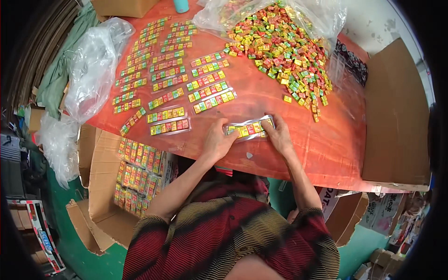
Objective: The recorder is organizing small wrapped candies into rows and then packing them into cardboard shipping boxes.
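Observation:
Near the front edge of the red table (322,154), a clear plastic sleeve holding a row of small yellow, red and green boxes (248,130) lies between my hands. My left hand (219,141) is closed on its left end, thumb over the boxes. At the other end my right hand (280,135) grips it, thumb on top and fingers along the far side. Part of each end is covered by my fingers. Just left of my left hand rests a filled strip (169,127), with another strip (214,101) farther back.
Many similar strips (140,63) spread across the left of the table. A heap of loose little boxes (284,49) spills from a clear bag (322,14) at the back right. An open carton (105,172) with packed strips stands below left. A cardboard panel (396,116) rises at right.

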`<act>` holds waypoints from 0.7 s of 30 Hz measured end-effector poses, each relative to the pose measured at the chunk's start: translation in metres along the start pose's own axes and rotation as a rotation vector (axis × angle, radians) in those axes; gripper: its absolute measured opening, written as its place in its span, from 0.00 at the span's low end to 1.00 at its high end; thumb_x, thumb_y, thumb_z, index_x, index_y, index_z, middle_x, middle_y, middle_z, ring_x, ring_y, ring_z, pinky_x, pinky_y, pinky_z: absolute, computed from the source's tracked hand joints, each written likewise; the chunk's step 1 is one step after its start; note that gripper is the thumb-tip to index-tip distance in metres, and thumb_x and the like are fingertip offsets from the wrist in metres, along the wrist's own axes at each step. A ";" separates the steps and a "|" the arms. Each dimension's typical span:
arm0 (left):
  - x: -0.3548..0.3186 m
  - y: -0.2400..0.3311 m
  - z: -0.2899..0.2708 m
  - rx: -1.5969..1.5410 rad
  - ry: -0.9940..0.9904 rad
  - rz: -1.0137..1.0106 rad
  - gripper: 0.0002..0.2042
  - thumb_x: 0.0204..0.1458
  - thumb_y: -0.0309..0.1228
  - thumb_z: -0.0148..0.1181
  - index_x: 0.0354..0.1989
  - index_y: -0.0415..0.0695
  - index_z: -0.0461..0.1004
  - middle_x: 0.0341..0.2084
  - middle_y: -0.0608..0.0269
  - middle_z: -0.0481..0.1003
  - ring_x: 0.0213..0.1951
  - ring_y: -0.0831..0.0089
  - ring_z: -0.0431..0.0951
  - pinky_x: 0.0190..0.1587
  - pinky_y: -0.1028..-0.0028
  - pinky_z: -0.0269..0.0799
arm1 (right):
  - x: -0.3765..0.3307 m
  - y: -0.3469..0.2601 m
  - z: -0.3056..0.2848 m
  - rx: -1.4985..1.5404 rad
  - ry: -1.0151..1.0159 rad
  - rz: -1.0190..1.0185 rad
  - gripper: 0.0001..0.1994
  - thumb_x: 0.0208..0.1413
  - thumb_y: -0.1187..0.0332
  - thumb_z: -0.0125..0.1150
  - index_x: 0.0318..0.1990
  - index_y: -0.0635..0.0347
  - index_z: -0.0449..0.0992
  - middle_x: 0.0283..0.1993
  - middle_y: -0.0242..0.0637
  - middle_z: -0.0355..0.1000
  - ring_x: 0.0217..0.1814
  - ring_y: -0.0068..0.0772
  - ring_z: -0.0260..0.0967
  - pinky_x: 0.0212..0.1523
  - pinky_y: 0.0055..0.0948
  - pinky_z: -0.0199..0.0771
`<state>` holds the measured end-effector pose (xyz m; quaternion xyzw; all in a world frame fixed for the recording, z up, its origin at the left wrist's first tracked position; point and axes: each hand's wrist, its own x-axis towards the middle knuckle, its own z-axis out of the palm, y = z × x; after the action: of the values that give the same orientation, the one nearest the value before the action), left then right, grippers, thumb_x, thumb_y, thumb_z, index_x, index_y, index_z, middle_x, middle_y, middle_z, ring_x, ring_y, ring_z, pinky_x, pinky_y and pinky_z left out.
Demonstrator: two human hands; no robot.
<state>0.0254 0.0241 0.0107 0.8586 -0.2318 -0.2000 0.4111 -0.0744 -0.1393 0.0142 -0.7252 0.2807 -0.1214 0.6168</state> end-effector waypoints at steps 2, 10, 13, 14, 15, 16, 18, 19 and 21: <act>-0.005 0.002 -0.005 -0.007 0.071 -0.006 0.26 0.38 0.34 0.62 0.45 0.34 0.64 0.29 0.57 0.70 0.30 0.72 0.70 0.33 0.76 0.66 | 0.019 0.009 0.003 -0.007 -0.019 -0.052 0.16 0.51 0.66 0.53 0.45 0.66 0.64 0.35 0.38 0.67 0.36 0.23 0.63 0.35 0.22 0.65; 0.043 -0.007 -0.065 -0.036 0.241 -0.116 0.23 0.39 0.33 0.61 0.45 0.36 0.65 0.27 0.56 0.70 0.29 0.71 0.70 0.30 0.75 0.65 | 0.088 -0.040 0.059 0.077 -0.218 -0.164 0.15 0.50 0.64 0.54 0.41 0.64 0.66 0.34 0.34 0.66 0.35 0.20 0.61 0.36 0.21 0.64; 0.057 -0.031 -0.061 0.048 0.238 -0.093 0.25 0.39 0.32 0.61 0.46 0.37 0.63 0.22 0.59 0.70 0.25 0.74 0.71 0.26 0.77 0.66 | 0.093 -0.034 0.069 -0.257 -0.177 -0.121 0.15 0.50 0.63 0.54 0.42 0.63 0.66 0.34 0.39 0.67 0.34 0.24 0.63 0.36 0.25 0.64; 0.054 -0.024 -0.062 0.095 0.224 -0.073 0.25 0.39 0.34 0.61 0.47 0.37 0.63 0.26 0.55 0.71 0.29 0.69 0.72 0.31 0.74 0.67 | 0.090 -0.032 0.070 -0.425 -0.085 -0.255 0.16 0.50 0.63 0.53 0.43 0.62 0.66 0.33 0.41 0.67 0.34 0.27 0.64 0.36 0.27 0.65; 0.052 -0.017 -0.063 0.141 0.209 -0.052 0.26 0.39 0.35 0.60 0.47 0.37 0.63 0.30 0.51 0.71 0.34 0.64 0.73 0.36 0.70 0.68 | 0.088 -0.031 0.070 -0.592 0.010 -0.390 0.16 0.50 0.63 0.53 0.44 0.62 0.65 0.33 0.44 0.67 0.33 0.30 0.65 0.35 0.30 0.65; 0.051 -0.010 -0.062 0.142 0.211 -0.053 0.26 0.39 0.35 0.60 0.47 0.37 0.63 0.30 0.51 0.71 0.34 0.64 0.73 0.36 0.70 0.68 | 0.090 -0.030 0.068 -0.590 0.009 -0.391 0.16 0.50 0.63 0.53 0.44 0.62 0.65 0.33 0.44 0.67 0.33 0.30 0.65 0.35 0.30 0.65; 0.046 0.003 -0.062 0.254 0.234 -0.081 0.24 0.40 0.36 0.59 0.45 0.37 0.63 0.40 0.43 0.66 0.42 0.53 0.69 0.44 0.62 0.64 | 0.092 -0.029 0.062 -0.637 -0.018 -0.381 0.19 0.46 0.59 0.56 0.43 0.59 0.66 0.41 0.50 0.66 0.44 0.50 0.63 0.40 0.41 0.64; 0.045 0.006 -0.064 0.256 0.233 -0.079 0.24 0.40 0.36 0.59 0.45 0.37 0.63 0.40 0.43 0.66 0.42 0.53 0.69 0.44 0.62 0.64 | 0.095 -0.028 0.061 -0.635 -0.017 -0.380 0.19 0.46 0.59 0.56 0.43 0.59 0.66 0.41 0.50 0.66 0.44 0.50 0.63 0.40 0.41 0.64; 0.045 0.010 -0.066 0.278 0.181 -0.097 0.24 0.41 0.36 0.58 0.45 0.37 0.63 0.41 0.43 0.64 0.43 0.51 0.67 0.44 0.61 0.64 | 0.100 -0.029 0.059 -0.348 -0.153 -0.385 0.18 0.46 0.59 0.55 0.42 0.59 0.67 0.42 0.50 0.66 0.45 0.48 0.64 0.42 0.40 0.64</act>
<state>0.0949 0.0337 0.0501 0.9319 -0.1776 -0.1073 0.2975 0.0452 -0.1433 0.0129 -0.8675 0.1070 -0.1311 0.4678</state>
